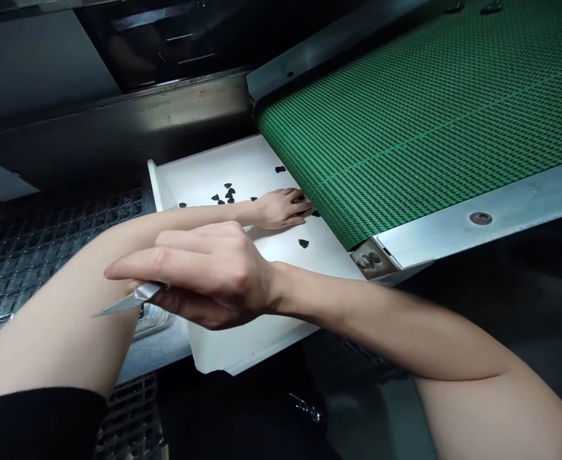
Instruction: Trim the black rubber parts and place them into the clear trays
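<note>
My left hand (285, 208) reaches into a white tray (257, 348), its fingers stretched out and lying low at the end of a green conveyor belt. Small black pieces (303, 243) lie around it, and some dark bits show at its fingertips. Closer to the camera, my right hand (214, 271) crosses above my left forearm. It is closed on a thin pointed blade (130, 301) with a silvery part near the fingers, its tip toward the left. The rest of that tool is hidden in the hand.
The green conveyor belt (419, 128) slopes in from the right, framed by a metal rail (492, 214). A few dark pieces (490, 7) sit at its far end. Gridded trays (36, 255) with many compartments lie at the left. Behind stands a metal machine housing (189, 108).
</note>
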Demonstrator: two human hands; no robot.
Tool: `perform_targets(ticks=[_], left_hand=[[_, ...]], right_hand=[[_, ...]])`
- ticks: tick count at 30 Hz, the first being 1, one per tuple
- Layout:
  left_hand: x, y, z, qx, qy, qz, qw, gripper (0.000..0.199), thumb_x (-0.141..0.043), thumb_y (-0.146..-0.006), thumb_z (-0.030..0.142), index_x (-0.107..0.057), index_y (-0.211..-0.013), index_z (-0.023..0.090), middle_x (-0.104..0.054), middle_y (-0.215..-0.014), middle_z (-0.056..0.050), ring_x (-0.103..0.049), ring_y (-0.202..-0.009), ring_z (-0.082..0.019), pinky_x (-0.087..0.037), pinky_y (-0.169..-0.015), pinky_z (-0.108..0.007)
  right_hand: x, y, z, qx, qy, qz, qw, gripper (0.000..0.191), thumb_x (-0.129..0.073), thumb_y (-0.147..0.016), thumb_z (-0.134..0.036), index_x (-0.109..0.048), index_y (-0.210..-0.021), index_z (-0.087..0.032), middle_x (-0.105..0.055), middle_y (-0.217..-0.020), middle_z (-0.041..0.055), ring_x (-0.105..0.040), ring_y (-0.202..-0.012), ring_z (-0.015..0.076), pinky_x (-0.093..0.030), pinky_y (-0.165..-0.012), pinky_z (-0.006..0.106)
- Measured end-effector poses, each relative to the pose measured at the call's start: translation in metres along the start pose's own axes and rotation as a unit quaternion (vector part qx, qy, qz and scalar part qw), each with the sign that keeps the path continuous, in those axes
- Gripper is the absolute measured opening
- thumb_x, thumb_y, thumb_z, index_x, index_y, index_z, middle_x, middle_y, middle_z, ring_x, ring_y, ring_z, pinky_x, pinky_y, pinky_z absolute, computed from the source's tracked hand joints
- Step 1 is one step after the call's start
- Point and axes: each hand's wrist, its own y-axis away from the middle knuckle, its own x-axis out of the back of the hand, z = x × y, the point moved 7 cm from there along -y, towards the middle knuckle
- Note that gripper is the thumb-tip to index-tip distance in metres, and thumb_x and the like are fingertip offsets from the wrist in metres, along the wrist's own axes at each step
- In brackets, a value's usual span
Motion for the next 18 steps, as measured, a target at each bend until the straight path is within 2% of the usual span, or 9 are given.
perform_targets(ticks=[3,6,7,8,10,11,13,15,18], left_hand=[[0.02,0.055,-0.018,0.027,-0.031,-0.057,0.998,0.063,-0.034,-0.121,0.055,-0.056,-0.174,0.03,-0.055,-0.177,-0.017,-0.063,-0.15,-0.035,-0.049,-0.128,-0.052],[0.058,0.124,-0.06,0.124,-0.092,-0.166,0.974,0.061,-0.039,-0.12,0.052,-0.055,-0.174,0.032,-0.054,-0.181,-0.01,-0.057,-0.158,-0.031,-0.039,-0.135,-0.048],[0.075,0.145,-0.076,0.173,-0.117,-0.192,0.959,0.061,-0.039,-0.119,0.05,-0.058,-0.172,0.027,-0.055,-0.18,-0.01,-0.055,-0.159,-0.031,-0.037,-0.136,-0.048],[0.092,0.162,-0.088,0.203,-0.132,-0.194,0.951,0.061,-0.039,-0.117,0.046,-0.064,-0.165,0.017,-0.056,-0.179,-0.016,-0.056,-0.158,-0.034,-0.038,-0.136,-0.052],[0.12,0.179,-0.1,0.24,-0.155,-0.183,0.941,0.063,-0.038,-0.115,0.041,-0.067,-0.156,0.003,-0.055,-0.176,-0.026,-0.057,-0.154,-0.039,-0.04,-0.133,-0.057],[0.128,0.178,-0.102,0.247,-0.161,-0.172,0.94,0.065,-0.038,-0.115,0.042,-0.066,-0.155,0.0,-0.054,-0.174,-0.029,-0.058,-0.152,-0.041,-0.042,-0.131,-0.057],[0.128,0.158,-0.097,0.242,-0.165,-0.157,0.943,0.07,-0.038,-0.116,0.049,-0.06,-0.163,0.001,-0.055,-0.172,-0.028,-0.058,-0.151,-0.039,-0.044,-0.129,-0.053],[0.113,0.118,-0.087,0.207,-0.149,-0.139,0.957,0.072,-0.038,-0.117,0.057,-0.056,-0.169,0.01,-0.055,-0.173,-0.023,-0.057,-0.153,-0.036,-0.044,-0.129,-0.047],[0.079,0.045,-0.073,0.132,-0.094,-0.091,0.983,0.069,-0.044,-0.115,0.059,-0.062,-0.166,0.016,-0.059,-0.171,-0.022,-0.06,-0.151,-0.039,-0.047,-0.126,-0.05]], right_hand=[[0.001,0.002,-0.005,0.046,0.02,-0.01,0.999,0.05,-0.034,-0.128,-0.027,-0.08,-0.136,-0.011,-0.084,-0.126,-0.0004,-0.075,-0.117,0.0063,-0.059,-0.099,0.02],[0.002,0.004,-0.01,0.066,0.039,-0.017,0.997,0.048,-0.037,-0.128,-0.027,-0.079,-0.141,-0.01,-0.08,-0.118,-0.0006,-0.072,-0.108,0.0094,-0.056,-0.085,0.029],[0.001,0.005,-0.012,0.062,0.044,-0.025,0.997,0.05,-0.035,-0.129,-0.029,-0.08,-0.142,-0.012,-0.078,-0.115,-0.0008,-0.071,-0.106,0.01,-0.055,-0.084,0.031],[-0.001,0.005,-0.013,0.059,0.048,-0.04,0.996,0.052,-0.033,-0.129,-0.031,-0.08,-0.143,-0.013,-0.076,-0.114,-0.0008,-0.07,-0.106,0.0103,-0.054,-0.085,0.032],[-0.007,0.006,-0.015,0.049,0.053,-0.079,0.994,0.058,-0.027,-0.13,-0.032,-0.08,-0.145,-0.016,-0.074,-0.111,-0.0005,-0.069,-0.107,0.0099,-0.053,-0.088,0.032],[-0.009,0.006,-0.016,0.05,0.053,-0.089,0.993,0.059,-0.025,-0.131,-0.032,-0.08,-0.145,-0.017,-0.074,-0.11,-0.0006,-0.069,-0.107,0.0093,-0.052,-0.089,0.032],[-0.01,0.007,-0.017,0.061,0.051,-0.077,0.994,0.055,-0.029,-0.131,-0.031,-0.08,-0.144,-0.015,-0.074,-0.107,-0.0009,-0.07,-0.105,0.0087,-0.051,-0.085,0.032],[-0.004,0.007,-0.018,0.085,0.044,-0.02,0.995,0.047,-0.038,-0.129,-0.029,-0.081,-0.138,-0.012,-0.076,-0.107,-0.0012,-0.072,-0.102,0.0081,-0.051,-0.079,0.031],[0.001,0.007,-0.017,0.103,0.03,0.035,0.994,0.042,-0.044,-0.128,-0.024,-0.082,-0.13,-0.008,-0.08,-0.108,0.0,-0.075,-0.102,0.0069,-0.055,-0.082,0.026]])
